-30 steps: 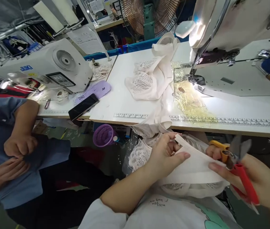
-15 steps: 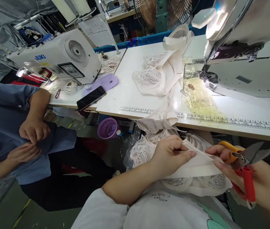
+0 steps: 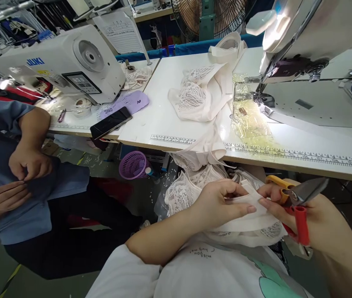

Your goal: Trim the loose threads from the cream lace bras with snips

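Since the last frame your two hands have drawn closer together over your lap, and the scissors have swung so the blades now lie nearly level, tips aimed right and slightly up.

Your left hand pinches the near end of a white fabric strip, thumb and fingers closed on it; your right hand grips the strip's other end with its fingertips while holding the scissors by their red and orange handles. That strip, smooth and flat, runs left to right between the hands, lying over a heap of pale lace pieces with an openwork pattern, just below the edge of the white sewing table.

A purple plastic basket with slotted walls sits under the table; what it holds cannot be made out. More lace and plain cloth is piled on the tabletop beside the sewing machine, with crinkled clear film under the needle area. A dark phone and a second machine lie to the left, where another person's hands work dark blue cloth.
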A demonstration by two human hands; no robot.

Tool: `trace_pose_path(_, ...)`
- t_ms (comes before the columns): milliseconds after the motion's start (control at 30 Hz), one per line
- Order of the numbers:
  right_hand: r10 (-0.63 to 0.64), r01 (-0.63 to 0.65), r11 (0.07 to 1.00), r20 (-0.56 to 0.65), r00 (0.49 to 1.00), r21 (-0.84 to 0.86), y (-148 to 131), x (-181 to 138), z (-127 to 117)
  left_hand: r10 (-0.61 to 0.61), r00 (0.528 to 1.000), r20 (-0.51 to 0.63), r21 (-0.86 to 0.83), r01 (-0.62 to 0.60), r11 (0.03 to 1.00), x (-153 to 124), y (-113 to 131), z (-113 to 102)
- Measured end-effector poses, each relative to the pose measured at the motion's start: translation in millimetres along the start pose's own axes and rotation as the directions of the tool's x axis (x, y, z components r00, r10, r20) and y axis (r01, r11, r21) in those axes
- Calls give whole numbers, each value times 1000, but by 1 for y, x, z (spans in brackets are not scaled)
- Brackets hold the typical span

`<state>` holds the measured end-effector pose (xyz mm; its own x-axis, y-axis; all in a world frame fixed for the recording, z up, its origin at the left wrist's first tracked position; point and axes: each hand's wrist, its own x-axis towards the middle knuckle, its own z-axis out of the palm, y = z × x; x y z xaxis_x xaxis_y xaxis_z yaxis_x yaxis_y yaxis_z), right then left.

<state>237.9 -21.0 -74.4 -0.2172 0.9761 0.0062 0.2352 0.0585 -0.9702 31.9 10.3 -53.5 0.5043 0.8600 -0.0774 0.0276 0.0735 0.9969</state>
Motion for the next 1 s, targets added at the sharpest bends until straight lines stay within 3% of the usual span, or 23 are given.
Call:
trace_pose_path(167,5,-2,999,-50,999,54,-5,-2,5,24,998,-62,-25,-26,999,-1,-3,1)
trace_pose_path(300,8,-10,1000,-118,993,-13,-11,-4,13,46,998,-49,-32,-48,998,1,0,1)
trace_pose_path(467,-85,76,985,-54,995,-154,-19,0,12,98,993,-60,-37,-100,994,2,1,-1)
trace_pose_path(633,52,-52,995,9,999,-85,-16,2,4,108,986,-127,-50,-115,992,-1,3,-10)
trace_pose_path(733,108,-97,991,-132,985,91,-12,-1,6,181,973,-145,38,-177,983,2,12,-15)
trace_pose_path(833,24,37,980,-303,953,195,-15,-3,10,301,941,-155,68,-294,953,10,25,-15)
trace_pose_path(933,-99,178,974,-448,889,138,-24,-3,10,412,897,-159,45,-410,911,20,35,-8)
trace_pose_path(1000,-127,169,985,-524,842,33,-30,-4,8,468,866,-177,23,-472,881,25,35,-3)
